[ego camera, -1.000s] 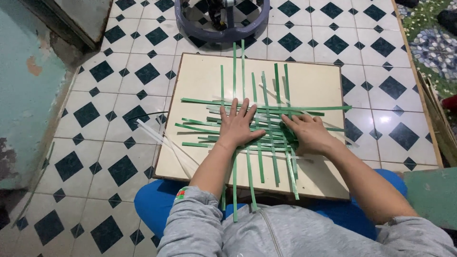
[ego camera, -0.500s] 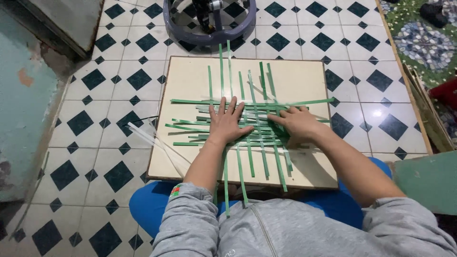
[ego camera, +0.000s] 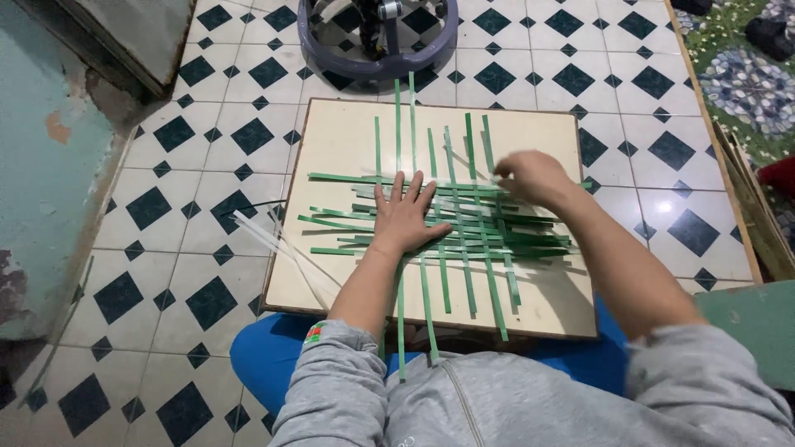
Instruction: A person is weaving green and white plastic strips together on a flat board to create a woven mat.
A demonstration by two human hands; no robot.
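My left hand (ego camera: 403,219) lay open, flat on thin, springy green plastic strips (ego camera: 464,228) mid-frame; my blurred right hand (ego camera: 530,178) perhaps pinched one light strip's end.

The right hand (ego camera: 534,178) is smeared by motion blur, so whether its fingers pinch one of the thin green strips (ego camera: 464,228) cannot be told. The flat left hand (ego camera: 403,219) hides the strip crossings beneath its palm. The grey round plastic frame (ego camera: 377,50) is cut off by the top edge. The near ends of several strips vanish behind the grey sweatshirt (ego camera: 497,397), itself cut by the bottom edge.
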